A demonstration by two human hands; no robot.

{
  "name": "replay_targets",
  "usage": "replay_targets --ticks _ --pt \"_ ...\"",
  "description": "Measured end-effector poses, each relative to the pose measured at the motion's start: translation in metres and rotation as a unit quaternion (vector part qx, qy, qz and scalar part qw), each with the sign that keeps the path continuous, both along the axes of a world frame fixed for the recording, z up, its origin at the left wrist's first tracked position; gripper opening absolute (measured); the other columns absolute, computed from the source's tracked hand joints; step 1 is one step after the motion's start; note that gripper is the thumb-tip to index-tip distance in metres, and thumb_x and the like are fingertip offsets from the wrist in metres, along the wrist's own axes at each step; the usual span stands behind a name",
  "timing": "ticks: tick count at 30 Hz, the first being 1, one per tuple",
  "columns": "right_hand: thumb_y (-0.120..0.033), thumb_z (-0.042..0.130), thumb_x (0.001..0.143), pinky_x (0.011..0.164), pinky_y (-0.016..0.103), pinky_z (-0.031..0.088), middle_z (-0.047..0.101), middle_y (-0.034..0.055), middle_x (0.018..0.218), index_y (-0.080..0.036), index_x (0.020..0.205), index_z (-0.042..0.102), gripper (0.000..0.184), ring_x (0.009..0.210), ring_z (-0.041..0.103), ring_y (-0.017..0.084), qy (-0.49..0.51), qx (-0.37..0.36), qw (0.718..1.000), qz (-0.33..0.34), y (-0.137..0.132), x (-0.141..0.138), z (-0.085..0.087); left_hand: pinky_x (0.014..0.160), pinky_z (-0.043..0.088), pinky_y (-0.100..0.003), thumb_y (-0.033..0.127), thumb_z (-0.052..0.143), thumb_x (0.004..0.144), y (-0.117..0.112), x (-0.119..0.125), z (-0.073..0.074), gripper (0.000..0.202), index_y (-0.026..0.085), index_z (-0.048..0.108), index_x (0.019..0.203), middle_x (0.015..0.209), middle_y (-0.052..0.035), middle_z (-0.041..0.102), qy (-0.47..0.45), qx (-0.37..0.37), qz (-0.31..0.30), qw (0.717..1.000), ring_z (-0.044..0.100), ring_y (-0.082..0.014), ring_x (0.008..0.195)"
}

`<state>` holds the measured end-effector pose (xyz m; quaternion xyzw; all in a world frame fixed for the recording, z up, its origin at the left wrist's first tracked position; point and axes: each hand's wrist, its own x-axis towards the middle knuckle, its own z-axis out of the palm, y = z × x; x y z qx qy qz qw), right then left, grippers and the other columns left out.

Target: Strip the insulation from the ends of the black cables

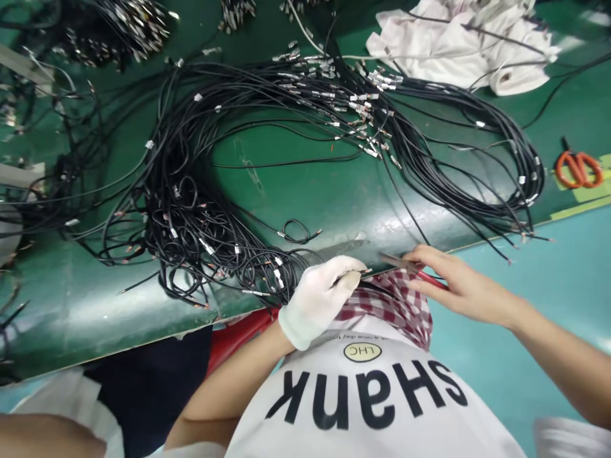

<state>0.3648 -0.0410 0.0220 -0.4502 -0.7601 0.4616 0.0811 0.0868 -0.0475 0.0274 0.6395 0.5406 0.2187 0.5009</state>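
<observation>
My left hand (321,296), in a white glove, is closed in a pinch on the end of a thin black cable (356,273) at the near table edge. My bare right hand (453,283) is closed around a small red-handled tool (405,262) whose metal tip points at that cable end. Both hands hover over a red-checked cloth (391,302) in my lap. A big tangle of black cables (200,210) with metal terminals lies on the green table (310,191) just beyond.
Orange-handled scissors (578,168) lie at the right table edge. A white crumpled cloth (468,44) sits at the back right. More cable bundles with metal ends (128,25) are at the back left. The teal floor (548,292) shows on the right.
</observation>
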Motion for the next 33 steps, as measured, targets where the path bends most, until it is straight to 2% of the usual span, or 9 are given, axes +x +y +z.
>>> replay_targets --ticks 2,5,10,18,24,33 --pt "-0.044 0.056 0.095 0.087 0.041 0.050 0.062 0.0103 0.115 -0.021 0.122 0.054 0.035 0.101 0.060 0.024 -0.056 0.080 0.995 0.033 -0.001 -0.004 0.000 0.088 0.049 -0.016 0.017 0.057 0.091 -0.001 -0.001 0.001 0.018 0.021 0.073 0.100 0.102 0.0046 0.075 -0.021 -0.004 0.004 1.000 0.069 -0.0098 0.095" --pt "-0.043 0.056 0.095 0.086 0.040 0.050 0.062 0.0105 0.110 -0.019 0.119 0.056 0.034 0.100 0.060 0.025 -0.100 0.178 0.976 0.071 0.002 -0.003 0.003 0.088 0.050 -0.015 0.016 0.058 0.091 -0.002 -0.003 0.002 0.018 0.021 0.074 0.097 0.100 0.0056 0.076 -0.026 -0.004 0.002 1.000 0.070 -0.0090 0.093" --pt "-0.041 0.057 0.095 0.080 0.037 0.050 0.063 0.0089 0.105 -0.019 0.116 0.058 0.031 0.093 0.061 0.024 -0.126 0.261 0.951 0.105 0.005 -0.006 0.010 0.085 0.049 -0.015 0.015 0.056 0.093 -0.002 -0.005 0.004 0.020 0.020 0.075 0.094 0.095 0.0060 0.076 -0.015 0.003 -0.011 1.000 0.069 -0.0088 0.088" --pt "-0.041 0.057 0.095 0.073 0.035 0.048 0.064 0.0071 0.100 -0.019 0.116 0.060 0.030 0.086 0.061 0.022 -0.143 0.301 0.935 0.121 0.004 -0.011 0.015 0.077 0.047 -0.019 0.023 0.053 0.097 -0.005 -0.010 0.001 0.021 0.021 0.073 0.095 0.086 0.0059 0.074 0.015 -0.012 -0.030 0.999 0.067 -0.0098 0.078" --pt "-0.038 0.058 0.095 0.071 0.034 0.047 0.065 0.0060 0.100 -0.019 0.116 0.060 0.028 0.084 0.062 0.021 -0.137 0.312 0.931 0.131 0.005 -0.010 0.019 0.078 0.045 -0.021 0.031 0.049 0.100 -0.005 -0.014 -0.002 0.025 0.022 0.072 0.099 0.092 0.0048 0.074 0.016 -0.015 -0.061 0.998 0.067 -0.0118 0.083" --pt "-0.037 0.058 0.096 0.071 0.034 0.047 0.067 0.0064 0.103 -0.021 0.119 0.060 0.029 0.086 0.063 0.020 -0.132 0.312 0.930 0.144 0.008 -0.009 0.021 0.079 0.046 -0.023 0.033 0.044 0.102 -0.002 -0.018 -0.002 0.030 0.020 0.071 0.100 0.095 0.0026 0.074 0.006 -0.037 -0.090 0.995 0.066 -0.0131 0.085"
